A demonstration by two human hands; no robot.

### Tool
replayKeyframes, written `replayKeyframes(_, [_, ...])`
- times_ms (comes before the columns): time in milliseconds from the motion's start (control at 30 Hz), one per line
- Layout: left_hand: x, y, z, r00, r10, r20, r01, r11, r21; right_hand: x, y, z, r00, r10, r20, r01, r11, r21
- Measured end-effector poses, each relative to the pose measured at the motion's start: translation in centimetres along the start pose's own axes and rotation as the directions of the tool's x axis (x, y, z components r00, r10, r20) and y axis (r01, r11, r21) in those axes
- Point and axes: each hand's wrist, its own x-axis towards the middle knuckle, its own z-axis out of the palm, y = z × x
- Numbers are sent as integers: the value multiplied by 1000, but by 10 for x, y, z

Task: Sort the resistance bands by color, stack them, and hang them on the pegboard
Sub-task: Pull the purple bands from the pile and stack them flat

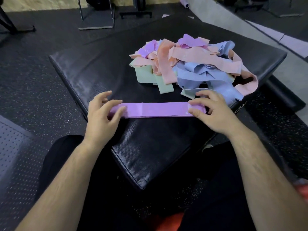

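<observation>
the left hand [101, 114] has its grip closed on one end of a purple band [158, 110], thumb on top and fingers curled by the end. the right hand [211, 110] grips the other end the same way, with the loop's fold bunched inside its fingers. between them the band lies pulled flat and straight on the bench [100, 67], spanning it from the near-left edge to the near-right edge, just beyond the near corner. it looks like a wide, flat fabric loop, matte, with a faint crease near its left third. i judge the task barely begun: this looks like the first band laid out, no sorted stack shows anywhere, and nothing hangs yet. the rest sit in a tangled pile [188, 64] toward the bench's far-right corner, with one pink loop drooping over the right edge. it holds peach-pink, pale blue, mint green and more purple strips, folded, twisted and overlapping, soft and limp. the bench top is black padded vinyl with a fine woven grain and a dull sheen. around it lies the floor [33, 80], dark speckled rubber. off the bench's near-left edge is a dark perforated panel [13, 147]; i cannot tell whether it is the pegboard.
</observation>
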Motion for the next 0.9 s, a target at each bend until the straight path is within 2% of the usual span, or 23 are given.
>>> replayKeyframes(133, [1,0,0,984,-21,176,9,997,73,-2,4,0,998,-3,66,5,999,-37])
replayKeyframes(467, [7,-4,-7,977,-48,209,42,999,30,-7,1,3,997,34,65,-32,999,-42])
replayKeyframes(633, [9,-5,-10,977,-22,213,-1,994,106,-8,-2,3,998,42,48,-40,998,-41])
replayKeyframes(800, [2,9,-11,985,49,168,-85,972,217,-13,-8,-1,1000,17,-20,-19,998,-65])
replayKeyframes(900, [16,24,-5,979,78,190,-119,969,217,-11,-12,-2,988,-37,-152,19,992,-121])
